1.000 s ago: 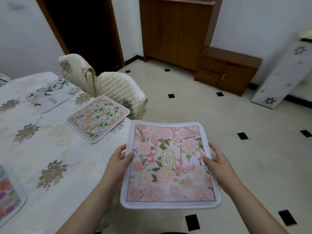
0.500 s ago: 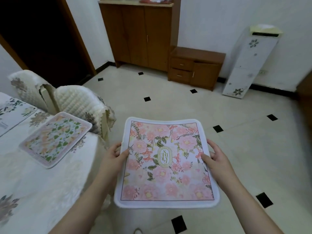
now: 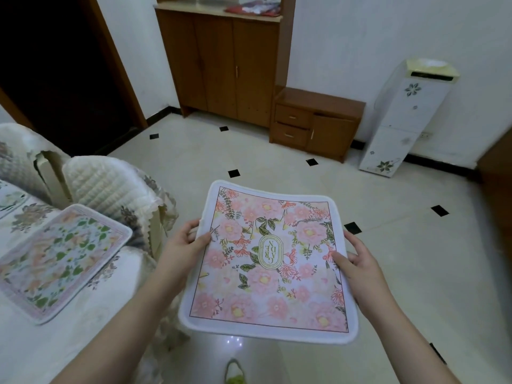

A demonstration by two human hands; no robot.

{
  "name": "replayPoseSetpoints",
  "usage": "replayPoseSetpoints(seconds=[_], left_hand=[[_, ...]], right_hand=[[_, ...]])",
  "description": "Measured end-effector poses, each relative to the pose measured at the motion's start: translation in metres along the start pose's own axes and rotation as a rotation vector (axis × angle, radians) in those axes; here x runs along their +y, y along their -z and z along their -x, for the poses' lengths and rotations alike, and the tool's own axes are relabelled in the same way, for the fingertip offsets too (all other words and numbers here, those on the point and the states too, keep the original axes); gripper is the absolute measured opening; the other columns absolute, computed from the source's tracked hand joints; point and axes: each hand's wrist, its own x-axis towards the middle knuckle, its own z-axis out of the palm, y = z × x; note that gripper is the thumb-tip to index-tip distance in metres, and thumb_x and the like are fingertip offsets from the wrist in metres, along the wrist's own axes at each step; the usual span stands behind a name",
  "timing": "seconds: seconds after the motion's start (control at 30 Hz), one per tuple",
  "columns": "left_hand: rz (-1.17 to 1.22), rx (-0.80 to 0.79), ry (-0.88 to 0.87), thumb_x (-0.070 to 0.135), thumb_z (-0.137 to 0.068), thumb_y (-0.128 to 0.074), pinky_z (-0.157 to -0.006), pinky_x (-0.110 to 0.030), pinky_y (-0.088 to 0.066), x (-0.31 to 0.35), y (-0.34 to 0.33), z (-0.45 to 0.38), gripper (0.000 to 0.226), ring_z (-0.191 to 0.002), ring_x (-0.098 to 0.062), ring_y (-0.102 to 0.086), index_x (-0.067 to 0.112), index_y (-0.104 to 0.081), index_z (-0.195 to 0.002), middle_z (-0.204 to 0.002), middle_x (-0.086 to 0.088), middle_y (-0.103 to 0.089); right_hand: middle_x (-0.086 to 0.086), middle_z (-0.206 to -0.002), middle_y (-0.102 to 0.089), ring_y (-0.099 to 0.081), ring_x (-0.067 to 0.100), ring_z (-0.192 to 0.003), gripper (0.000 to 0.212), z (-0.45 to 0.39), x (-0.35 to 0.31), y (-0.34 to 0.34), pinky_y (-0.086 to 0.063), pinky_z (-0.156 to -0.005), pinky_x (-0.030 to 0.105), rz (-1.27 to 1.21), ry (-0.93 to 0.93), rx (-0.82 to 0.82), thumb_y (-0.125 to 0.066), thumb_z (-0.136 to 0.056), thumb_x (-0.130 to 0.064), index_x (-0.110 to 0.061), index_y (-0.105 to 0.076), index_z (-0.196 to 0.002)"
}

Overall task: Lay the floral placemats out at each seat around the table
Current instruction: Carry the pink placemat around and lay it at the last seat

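A pink floral placemat with a white border is held flat in the air over the floor, just right of the table. My left hand pinches its left edge, thumb on top. My right hand grips its right edge the same way. A second floral placemat with green leaves lies on the table at the left, near the table's edge. The corner of another placemat shows at the far left.
Two chairs with quilted cream covers stand against the table's far side. A wooden cabinet and a low drawer unit line the back wall, with a white floral stand leaning to their right. A dark doorway opens at the left.
The view has swung right, so the table and its mats slid toward the left edge. Both hands keep the same hold on the pink placemat.
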Motion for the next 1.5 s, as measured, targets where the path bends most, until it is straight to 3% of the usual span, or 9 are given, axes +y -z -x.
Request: replayPoseSetpoints(seconds=[0.1, 0.2, 0.3, 0.47, 0.6, 0.7, 0.9, 1.23, 1.5], left_hand=[[0.013, 0.003, 0.02, 0.013, -0.096, -0.062, -0.055, -0.034, -0.06, 0.01, 0.007, -0.029, 0.023, -0.075, -0.029, -0.076, 0.026, -0.06, -0.115, -0.091, -0.002, -0.078], [0.016, 0.009, 0.039, 0.015, -0.096, -0.062, -0.059, -0.04, -0.06, 0.021, 0.019, -0.058, 0.024, -0.076, -0.032, -0.076, 0.026, -0.06, -0.117, -0.092, -0.006, -0.078], [-0.004, 0.015, 0.025, 0.015, -0.095, -0.063, -0.054, -0.036, -0.059, 0.034, 0.028, -0.089, 0.025, -0.074, -0.031, -0.076, 0.025, -0.061, -0.119, -0.091, -0.004, -0.078], [0.013, 0.036, -0.01, 0.01, -0.095, -0.062, -0.047, -0.029, -0.055, 0.056, 0.021, -0.137, 0.023, -0.066, -0.025, -0.075, 0.021, -0.062, -0.116, -0.086, -0.001, -0.078], [0.025, 0.027, 0.022, 0.012, -0.096, -0.062, -0.055, -0.036, -0.059, 0.067, 0.004, -0.178, 0.025, -0.071, -0.03, -0.075, 0.02, -0.061, -0.12, -0.092, -0.005, -0.078], [0.042, 0.031, 0.042, 0.012, -0.096, -0.061, -0.052, -0.036, -0.058, 0.079, -0.014, -0.214, 0.024, -0.068, -0.031, -0.074, 0.02, -0.061, -0.119, -0.092, -0.008, -0.077], [0.06, 0.093, 0.054, 0.013, -0.097, -0.06, -0.046, -0.035, -0.056, 0.106, -0.051, -0.286, 0.021, -0.062, -0.028, -0.074, 0.022, -0.06, -0.116, -0.087, -0.008, -0.078], [0.1, 0.205, 0.052, 0.012, -0.097, -0.06, -0.046, -0.034, -0.057, 0.134, -0.069, -0.364, 0.017, -0.06, -0.027, -0.073, 0.023, -0.061, -0.11, -0.084, -0.008, -0.077], [0.154, 0.289, 0.096, 0.018, -0.096, -0.061, -0.053, -0.04, -0.058, 0.134, -0.019, -0.432, 0.018, -0.064, -0.032, -0.073, 0.026, -0.062, -0.112, -0.089, -0.016, -0.076]], right_hand=[[0.004, -0.09, -0.078, -0.075, 0.029, -0.076, 0.048, -0.031, -0.014, -0.016, -0.06, -0.065, 0.043, -0.005, 0.017, 0.009, -0.063, -0.095, -0.018, -0.045, -0.049, -0.132], [0.006, -0.091, -0.077, -0.074, 0.035, -0.079, 0.046, -0.057, -0.029, -0.034, -0.061, -0.069, 0.052, -0.007, 0.023, -0.005, -0.062, -0.095, -0.017, -0.044, -0.051, -0.13], [0.009, -0.091, -0.077, -0.073, 0.039, -0.08, 0.045, -0.082, -0.043, -0.05, -0.059, -0.071, 0.058, -0.013, 0.033, -0.032, -0.062, -0.095, -0.017, -0.044, -0.051, -0.129], [0.007, -0.09, -0.077, -0.075, 0.033, -0.077, 0.045, -0.126, -0.065, -0.061, -0.06, -0.069, 0.048, -0.011, 0.057, -0.021, -0.06, -0.096, -0.015, -0.041, -0.049, -0.131], [0.008, -0.092, -0.077, -0.075, 0.033, -0.077, 0.044, -0.176, -0.08, -0.057, -0.06, -0.068, 0.046, -0.006, 0.035, -0.028, -0.06, -0.096, -0.016, -0.042, -0.05, -0.13], [0.007, -0.093, -0.078, -0.075, 0.033, -0.078, 0.043, -0.222, -0.089, -0.052, -0.06, -0.067, 0.046, -0.007, 0.035, -0.052, -0.06, -0.096, -0.017, -0.043, -0.05, -0.129], [0.006, -0.093, -0.078, -0.075, 0.032, -0.077, 0.044, -0.32, -0.12, -0.042, -0.059, -0.055, 0.036, -0.045, 0.034, -0.121, -0.06, -0.096, -0.015, -0.041, -0.05, -0.13], [0.007, -0.096, -0.077, -0.075, 0.035, -0.081, 0.044, -0.441, -0.17, -0.058, -0.061, -0.066, 0.047, -0.046, 0.02, -0.241, -0.059, -0.096, -0.013, -0.042, -0.051, -0.128], [0.007, -0.104, -0.076, -0.074, 0.039, -0.085, 0.054, -0.51, -0.19, -0.13, -0.06, -0.061, 0.045, -0.056, 0.0, -0.41, -0.06, -0.095, -0.007, -0.044, -0.047, -0.134]])
